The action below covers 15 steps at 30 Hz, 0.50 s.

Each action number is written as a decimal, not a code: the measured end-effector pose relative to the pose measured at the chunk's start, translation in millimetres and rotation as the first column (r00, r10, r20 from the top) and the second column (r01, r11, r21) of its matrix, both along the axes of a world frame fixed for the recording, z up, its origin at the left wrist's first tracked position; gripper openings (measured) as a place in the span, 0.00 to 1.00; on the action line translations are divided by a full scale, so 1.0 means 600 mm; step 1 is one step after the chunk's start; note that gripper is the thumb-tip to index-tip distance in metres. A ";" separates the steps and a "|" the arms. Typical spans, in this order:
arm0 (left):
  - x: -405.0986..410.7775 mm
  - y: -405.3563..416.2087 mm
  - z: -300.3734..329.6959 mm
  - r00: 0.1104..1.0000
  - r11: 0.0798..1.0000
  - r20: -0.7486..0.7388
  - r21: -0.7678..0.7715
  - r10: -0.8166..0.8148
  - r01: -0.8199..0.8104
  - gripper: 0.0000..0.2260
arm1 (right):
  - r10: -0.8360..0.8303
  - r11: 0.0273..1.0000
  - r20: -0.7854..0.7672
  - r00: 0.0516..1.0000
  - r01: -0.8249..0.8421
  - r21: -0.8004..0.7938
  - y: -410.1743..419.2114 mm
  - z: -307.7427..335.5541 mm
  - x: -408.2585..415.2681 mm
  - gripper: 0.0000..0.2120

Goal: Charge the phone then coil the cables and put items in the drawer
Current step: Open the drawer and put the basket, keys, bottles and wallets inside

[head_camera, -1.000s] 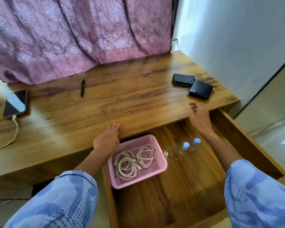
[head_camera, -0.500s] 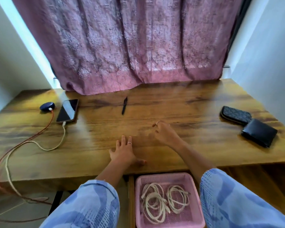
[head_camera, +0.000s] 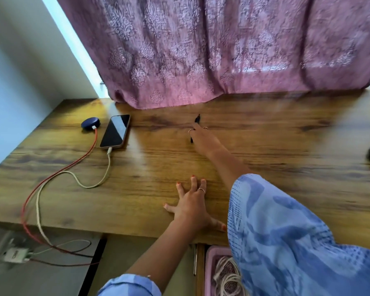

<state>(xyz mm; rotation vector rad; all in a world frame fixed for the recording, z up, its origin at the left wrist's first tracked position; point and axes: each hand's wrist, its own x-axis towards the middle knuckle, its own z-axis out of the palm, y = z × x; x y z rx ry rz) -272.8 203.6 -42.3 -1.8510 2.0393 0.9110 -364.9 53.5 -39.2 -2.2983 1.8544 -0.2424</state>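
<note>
Nearest, coiled cables point(head_camera: 226, 278) already lay in the pink basket point(head_camera: 209, 272) in the drawer. Her left hand point(head_camera: 192, 207) lay flat and empty on the desk point(head_camera: 137, 189). Farther off, her right hand point(head_camera: 203, 138) reached the black pen point(head_camera: 197, 119), grip unclear. The phone point(head_camera: 115, 131) was charging; the pen remained to be stowed.

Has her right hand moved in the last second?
Yes. The right hand has gone from the desk's right front edge forward to the black pen near the curtain.

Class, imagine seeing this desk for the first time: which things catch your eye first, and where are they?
The pink patterned curtain fills the back. At far left a dark phone lies plugged into a white cable. Mid-desk, the right hand reaches onto a black pen.
</note>
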 end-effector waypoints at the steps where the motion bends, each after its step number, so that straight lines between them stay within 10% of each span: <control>1: 0.000 -0.001 -0.002 1.000 1.000 -0.006 0.000 0.007 -0.007 0.55 | 0.000 1.000 -0.030 1.000 -0.001 -0.014 -0.007 -0.001 0.002 0.15; 10: 0.000 0.000 0.006 1.000 1.000 0.010 0.013 -0.023 0.023 0.60 | 0.042 0.986 -0.094 0.995 -0.056 -0.154 0.021 -0.010 -0.018 0.06; 15: 0.003 0.006 0.008 0.999 0.999 0.004 -0.010 -0.036 0.036 0.58 | 0.040 0.979 -0.279 0.960 -0.094 -0.183 0.087 -0.023 -0.048 0.17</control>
